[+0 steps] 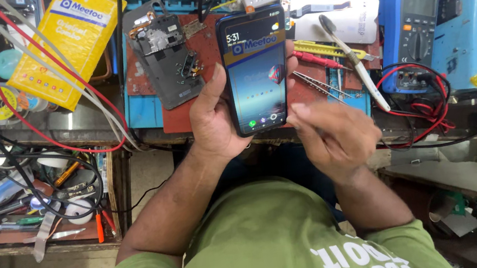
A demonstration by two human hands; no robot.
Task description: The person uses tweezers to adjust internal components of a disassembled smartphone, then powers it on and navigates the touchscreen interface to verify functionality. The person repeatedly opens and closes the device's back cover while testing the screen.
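A black smartphone (256,68) with its screen lit stands upright in my left hand (212,119), which grips it from the left side with the thumb along its edge. My right hand (331,135) hovers at the phone's lower right corner, fingers loosely curled and slightly blurred, a fingertip close to the bottom of the screen. It holds nothing that I can see.
Behind the phone a red-and-blue work mat (187,107) carries an opened grey phone body (168,58), tweezers (317,85), a red screwdriver (317,60) and a white-handled tool (358,68). A blue multimeter (410,28) with red and black leads stands right. A yellow packet (66,43) lies left.
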